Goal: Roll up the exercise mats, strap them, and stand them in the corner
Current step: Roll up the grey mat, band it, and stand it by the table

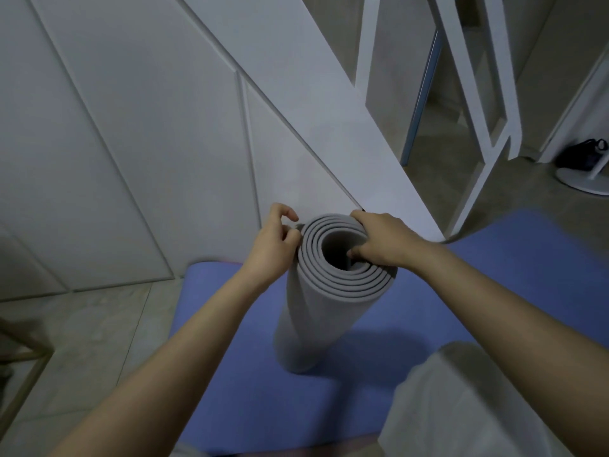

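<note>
Mats fill the lower middle of the frame: the grey rolled mat [316, 311] stands on end, leaning a little, its foot on the blue mat [250, 390] that lies flat on the tiled floor [99, 331]. You look down into the open top of the roll, with its spiral of layers and its hollow core at frame centre.

Your right hand [385, 239] grips the right side of that top rim, thumb hooked into the core and fingers laid over the outer layers. Your left hand [273, 249] sits against the left side of the rim with its fingers curled. They touch the outer layer, but you cannot tell whether they pinch it.

A panelled white wall [99, 127] takes up the upper left of the frame. A white frame [478, 94] stands at the upper right, and near the right edge a dark bag [585, 155] sits just beside a round white base [583, 183].
</note>
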`<state>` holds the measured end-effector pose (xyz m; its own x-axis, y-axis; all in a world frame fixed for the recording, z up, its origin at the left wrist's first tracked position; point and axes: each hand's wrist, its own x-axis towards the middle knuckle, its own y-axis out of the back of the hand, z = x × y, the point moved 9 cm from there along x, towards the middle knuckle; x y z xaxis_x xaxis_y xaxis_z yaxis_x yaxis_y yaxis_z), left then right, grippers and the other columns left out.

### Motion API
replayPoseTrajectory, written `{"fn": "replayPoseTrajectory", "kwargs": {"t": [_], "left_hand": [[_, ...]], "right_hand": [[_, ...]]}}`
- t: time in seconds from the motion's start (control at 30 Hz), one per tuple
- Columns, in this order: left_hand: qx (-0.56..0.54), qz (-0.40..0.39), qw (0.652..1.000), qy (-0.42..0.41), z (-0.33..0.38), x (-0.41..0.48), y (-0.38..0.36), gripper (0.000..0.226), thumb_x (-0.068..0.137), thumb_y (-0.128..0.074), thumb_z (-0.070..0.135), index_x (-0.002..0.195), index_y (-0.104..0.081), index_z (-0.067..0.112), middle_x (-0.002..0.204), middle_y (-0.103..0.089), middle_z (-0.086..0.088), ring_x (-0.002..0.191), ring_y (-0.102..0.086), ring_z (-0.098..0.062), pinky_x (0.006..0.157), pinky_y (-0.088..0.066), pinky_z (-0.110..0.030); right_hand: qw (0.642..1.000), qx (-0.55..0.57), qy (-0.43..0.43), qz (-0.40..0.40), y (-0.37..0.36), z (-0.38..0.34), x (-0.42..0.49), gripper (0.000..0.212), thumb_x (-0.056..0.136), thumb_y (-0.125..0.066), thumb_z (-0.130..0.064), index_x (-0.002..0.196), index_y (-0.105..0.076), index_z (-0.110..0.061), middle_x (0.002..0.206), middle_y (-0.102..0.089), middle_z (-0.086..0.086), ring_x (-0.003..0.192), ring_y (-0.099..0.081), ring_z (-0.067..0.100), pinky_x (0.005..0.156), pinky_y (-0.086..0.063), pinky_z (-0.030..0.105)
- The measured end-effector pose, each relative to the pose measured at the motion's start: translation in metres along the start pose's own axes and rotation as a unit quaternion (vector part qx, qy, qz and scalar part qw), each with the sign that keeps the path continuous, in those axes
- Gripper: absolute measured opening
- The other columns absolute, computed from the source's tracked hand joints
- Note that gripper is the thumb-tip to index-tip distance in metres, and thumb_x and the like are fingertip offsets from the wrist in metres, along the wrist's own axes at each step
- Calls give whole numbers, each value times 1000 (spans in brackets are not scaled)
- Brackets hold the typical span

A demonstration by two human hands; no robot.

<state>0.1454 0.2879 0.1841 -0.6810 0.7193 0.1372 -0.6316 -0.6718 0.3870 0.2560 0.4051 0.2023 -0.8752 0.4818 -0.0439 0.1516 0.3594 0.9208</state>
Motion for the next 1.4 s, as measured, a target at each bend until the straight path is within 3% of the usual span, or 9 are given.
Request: {"fn": "replayPoseTrajectory", "kwargs": {"t": [0.17,0.33,0.43,0.5,0.63,0.77,0.9,1.03,1.4], "left_hand": [[-68,54,996,31,-20,-4,1,8,96,-48,12,101,-42,15,65,-36,2,58,-36,-11,60,-35,-29],[1,30,999,43,-26,-18,-10,74,72,-78,19,130,-31,20,108,-46,-4,95,-51,-17,80,-48,-29],[55,-8,998,8,-17,-23,-18,83,67,-77,7,135,-30,21,94,-55,2,83,-58,-11,67,-48,-14],[81,-28,996,-17,-12,-26,-20,83,65,-77,4,133,-32,22,89,-59,4,80,-58,-5,64,-45,-6],[114,-57,991,-39,-7,-36,-14,75,66,-76,5,129,-38,18,100,-59,7,88,-59,-6,66,-41,0],[186,-70,980,23,-32,-55,-5,71,74,-71,22,133,-33,14,125,-48,-6,109,-54,-19,85,-49,-23],[203,-119,960,152,-56,-73,14,42,84,-58,29,122,-43,17,97,-58,-2,74,-64,-20,47,-54,-30],[260,-48,959,106,-49,-70,42,42,90,-55,31,127,-44,14,112,-63,-9,90,-67,-27,70,-51,-26],[260,129,957,3,-43,-88,136,48,89,-57,21,134,-41,13,124,-60,-9,112,-55,-30,87,-42,-35]], "right_hand": [[995,48,-66,57,-39,4,-9,23,83,-58,-17,100,-47,-9,101,-61,14,92,-56,31,66,-41,33],[996,-1,-89,0,-53,-2,-7,60,84,-60,-24,133,-30,-6,110,-58,17,99,-57,33,73,-48,34],[996,-66,-25,-53,-56,-20,-7,82,86,-63,-27,148,-11,-17,128,-51,13,107,-56,30,74,-43,32],[994,-80,41,-57,-59,-36,-10,77,84,-62,-19,147,-17,-23,135,-47,6,112,-55,28,75,-40,32],[988,-107,105,-32,-62,-55,-14,62,82,-60,-21,138,-33,-26,116,-61,3,101,-59,26,70,-40,30],[991,-93,97,-11,-64,-59,-10,63,80,-59,-19,139,-35,-24,114,-62,5,101,-59,27,70,-38,29],[993,-69,99,-1,-68,-68,-3,31,77,-57,-15,107,-53,-18,103,-64,6,90,-57,27,64,-33,29],[991,-69,115,-8,-68,-91,11,25,78,-62,-21,100,-53,-21,106,-64,6,93,-58,28,66,-33,28],[969,-83,190,136,-62,-188,20,49,80,-56,-16,128,-47,-20,123,-58,2,106,-57,29,77,-43,33]]}}
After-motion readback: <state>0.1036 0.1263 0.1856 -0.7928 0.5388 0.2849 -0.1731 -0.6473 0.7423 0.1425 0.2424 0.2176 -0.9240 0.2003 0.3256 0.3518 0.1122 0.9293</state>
